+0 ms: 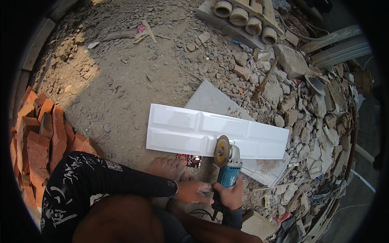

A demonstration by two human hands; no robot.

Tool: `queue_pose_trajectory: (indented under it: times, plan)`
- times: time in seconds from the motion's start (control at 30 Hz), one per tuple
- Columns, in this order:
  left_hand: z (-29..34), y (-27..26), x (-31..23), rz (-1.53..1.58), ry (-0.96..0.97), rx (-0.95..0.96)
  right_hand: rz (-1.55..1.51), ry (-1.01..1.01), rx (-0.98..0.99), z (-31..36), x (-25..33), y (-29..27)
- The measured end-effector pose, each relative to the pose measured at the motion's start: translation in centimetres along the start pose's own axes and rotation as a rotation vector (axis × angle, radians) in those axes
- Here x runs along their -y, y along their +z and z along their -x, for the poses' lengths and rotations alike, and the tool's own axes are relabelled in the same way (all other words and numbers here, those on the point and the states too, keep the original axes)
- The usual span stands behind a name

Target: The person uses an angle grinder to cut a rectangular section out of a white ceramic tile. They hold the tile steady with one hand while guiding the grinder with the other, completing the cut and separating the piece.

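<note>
A teal angle grinder (229,175) is held by its body in my right hand (231,195), its fingers wrapped round the rear part. Its worn round disc (221,151) stands upright over the near edge of a white panel (174,117) with raised brick-shaped blocks. Whether the disc touches the panel I cannot tell. My left hand (193,191) is at the grinder's back end, beside my right hand, with its fingers apart and their tips close to the tool. A black cord (202,211) runs from the grinder's rear. The panel lies partly on a grey slab (208,95).
Orange bricks (38,150) are piled at the left. Broken rubble (283,97) covers the right side, with a rusty rod (265,79) on it. Pale pipes (239,16) lie at the far right. My bare foot (166,167) and a small red-and-black packet (194,160) are near the panel.
</note>
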State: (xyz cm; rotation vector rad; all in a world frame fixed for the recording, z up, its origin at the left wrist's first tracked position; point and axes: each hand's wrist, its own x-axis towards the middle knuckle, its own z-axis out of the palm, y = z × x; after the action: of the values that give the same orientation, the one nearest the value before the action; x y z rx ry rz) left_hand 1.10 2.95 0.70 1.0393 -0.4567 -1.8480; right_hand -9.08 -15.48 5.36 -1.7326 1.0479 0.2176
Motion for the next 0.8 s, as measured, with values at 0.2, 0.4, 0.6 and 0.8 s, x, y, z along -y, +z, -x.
queue_pose_trajectory:
  times: [0.2, 0.4, 0.6, 0.8]
  plan:
    - [-0.1, 0.0, 0.3, 0.019, 0.005, 0.018, 0.014, -0.018, -0.01, 0.0, -0.1, 0.0]
    - [-0.2, 0.1, 0.6, 0.027, -0.001, 0.01, 0.023, -0.011, 0.0, -0.2, -0.9, 0.0]
    - [-0.2, 0.1, 0.3, 0.017, -0.01, 0.006, 0.018, -0.006, 0.006, -0.2, -1.2, -0.1]
    - [0.1, 0.1, -0.2, 0.016, -0.022, -0.008, 0.041, -0.011, 0.003, -0.1, -0.8, -0.1]
